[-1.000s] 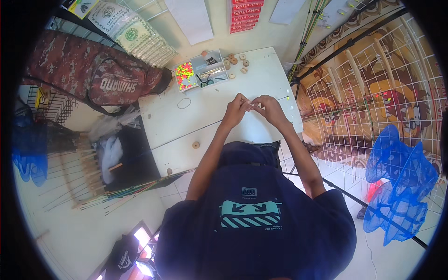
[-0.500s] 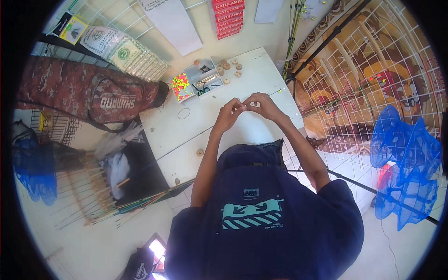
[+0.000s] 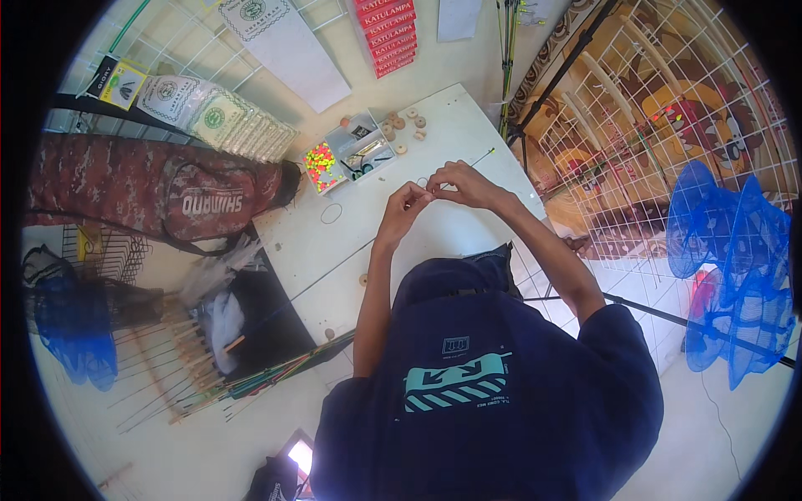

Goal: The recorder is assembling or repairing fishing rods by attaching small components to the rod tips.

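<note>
Over the white table, my two hands meet with their fingertips pinched together. My left hand is closed, thumb against fingers, and my right hand is closed just beside it. Whatever lies between the fingertips is too small to make out. Just beyond my right hand is a thin stick with a yellow-green tip. Past my left hand stands a divided plastic tray, holding bright pink and yellow beads and small tools. A thin ring lies left of my hands.
Several round wooden discs are at the table's far edge, and another disc lies nearer me. A camouflage bag borders the table's left side. On the right are a white wire grid and blue nets.
My hands stay pinched together above the table, with only slight finger movement. The whole view has shifted a little, and the yellow-tipped stick shows more beyond my right hand.
</note>
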Demonstrator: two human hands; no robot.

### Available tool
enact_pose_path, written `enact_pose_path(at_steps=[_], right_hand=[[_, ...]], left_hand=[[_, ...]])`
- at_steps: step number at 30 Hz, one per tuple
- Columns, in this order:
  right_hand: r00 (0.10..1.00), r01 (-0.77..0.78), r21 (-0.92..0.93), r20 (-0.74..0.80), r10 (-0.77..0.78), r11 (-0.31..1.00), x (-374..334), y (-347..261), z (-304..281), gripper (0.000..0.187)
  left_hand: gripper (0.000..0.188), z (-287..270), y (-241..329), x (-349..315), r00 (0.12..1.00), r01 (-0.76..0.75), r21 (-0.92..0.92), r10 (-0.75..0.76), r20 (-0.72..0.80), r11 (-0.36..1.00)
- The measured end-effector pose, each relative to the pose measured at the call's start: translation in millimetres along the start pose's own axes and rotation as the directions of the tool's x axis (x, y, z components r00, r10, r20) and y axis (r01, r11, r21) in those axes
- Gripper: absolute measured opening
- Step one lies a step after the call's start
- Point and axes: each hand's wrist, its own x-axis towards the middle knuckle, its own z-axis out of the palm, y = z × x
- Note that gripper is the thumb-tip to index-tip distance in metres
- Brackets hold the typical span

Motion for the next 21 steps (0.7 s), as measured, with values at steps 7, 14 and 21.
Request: enact_pose_path(at_steps=[7,14,21], right_hand=[[1.000,-0.028,0.046,0.013,0.028,0.999,1,-5,5,0.010],[0.986,-0.071,0.261,0.167,0.027,0.963,11,-3,-8,0.026],[0.968,-0.081,0.278,0.252,0.009,0.957,21,9,-9,0.026]], left_hand=[[0.012,0,-6,-4,0.999,0.032,-0.088,-0.036,-0.040,0.996],[0.014,1,-5,-8,0.999,0.015,-0.107,-0.019,-0.031,0.994],[0.013,-1,-6,-10,0.999,0.031,-0.084,-0.032,-0.016,0.996]])
